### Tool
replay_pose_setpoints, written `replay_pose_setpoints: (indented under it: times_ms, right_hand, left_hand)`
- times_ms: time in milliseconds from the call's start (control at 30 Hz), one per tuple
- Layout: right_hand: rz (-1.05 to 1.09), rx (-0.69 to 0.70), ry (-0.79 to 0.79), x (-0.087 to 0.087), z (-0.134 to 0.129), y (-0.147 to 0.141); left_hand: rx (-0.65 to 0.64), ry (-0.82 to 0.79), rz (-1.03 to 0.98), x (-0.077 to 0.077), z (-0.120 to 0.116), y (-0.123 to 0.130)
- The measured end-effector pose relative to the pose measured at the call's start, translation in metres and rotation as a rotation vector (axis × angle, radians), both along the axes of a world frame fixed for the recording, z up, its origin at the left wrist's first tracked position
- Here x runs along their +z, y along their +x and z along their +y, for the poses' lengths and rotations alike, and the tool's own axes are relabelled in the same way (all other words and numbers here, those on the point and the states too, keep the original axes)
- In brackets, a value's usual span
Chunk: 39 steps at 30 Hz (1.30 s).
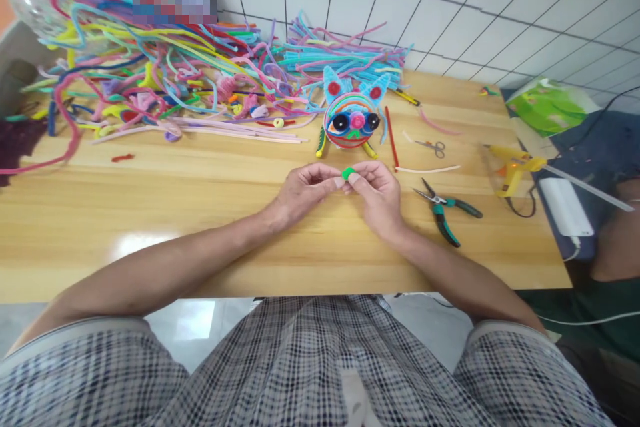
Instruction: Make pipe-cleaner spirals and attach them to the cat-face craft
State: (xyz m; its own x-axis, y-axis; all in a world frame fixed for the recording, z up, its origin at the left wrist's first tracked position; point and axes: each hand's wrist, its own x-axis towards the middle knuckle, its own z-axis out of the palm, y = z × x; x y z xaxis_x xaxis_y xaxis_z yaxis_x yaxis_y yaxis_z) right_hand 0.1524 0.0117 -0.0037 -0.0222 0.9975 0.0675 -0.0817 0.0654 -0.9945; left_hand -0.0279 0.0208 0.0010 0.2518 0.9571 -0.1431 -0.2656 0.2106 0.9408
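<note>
Between the fingertips of both hands is a small green coil [349, 174], which looks like wound pipe cleaner. My left hand [313, 188] pinches it from the left, and my right hand [374, 195] grips it from the right with the thumb on top. Just beyond my fingers stands a colourful pipe-cleaner animal head [353, 117] with blue ears, black eyes and a pink nose. Pliers [440, 203] with dark green handles lie with jaws apart to the right of my right hand.
A big heap of pipe cleaners [185, 60] covers the back left, with blue ones [345, 57] behind the head. Small scissors [434, 147], a red stem [391, 137] and a pale stem [429, 169] lie right. A yellow glue gun [517, 170] sits by the table's right edge, near a person's arm [620, 233].
</note>
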Motion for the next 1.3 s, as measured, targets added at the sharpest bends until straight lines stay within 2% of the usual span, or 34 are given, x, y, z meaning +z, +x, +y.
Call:
replay_pose_setpoints:
  times_ms: [167, 300, 467, 700, 833, 933, 1133, 1300]
  right_hand:
    - [0.009, 0.014, -0.010, 0.001, -0.003, -0.003]
    - [-0.057, 0.019, -0.005, 0.004, -0.006, -0.004]
    - [-0.083, 0.029, 0.003, 0.001, -0.004, -0.002]
    - [-0.076, 0.017, 0.002, -0.001, -0.004, -0.002]
    - [-0.068, 0.023, -0.003, -0.001, -0.003, -0.002]
    - [-0.046, -0.028, -0.014, -0.002, -0.001, -0.002]
    - [0.022, -0.039, 0.015, -0.005, 0.001, -0.002]
    - [-0.015, -0.037, 0.053, -0.006, 0.000, -0.003]
  left_hand:
    - [0.008, 0.076, -0.020, 0.007, -0.002, 0.000]
    - [0.014, 0.070, -0.023, 0.011, -0.001, -0.001]
    - [0.036, 0.059, 0.020, 0.006, 0.000, -0.002]
    - [0.035, 0.163, 0.043, 0.002, -0.001, -0.004]
    - [0.061, 0.133, -0.008, -0.001, 0.001, -0.002]
    - [0.093, 0.111, -0.043, -0.003, 0.000, 0.000]
    - [0.084, 0.135, -0.017, -0.002, -0.004, 0.002]
    - [0.091, 0.124, -0.001, -0.006, -0.003, 0.003]
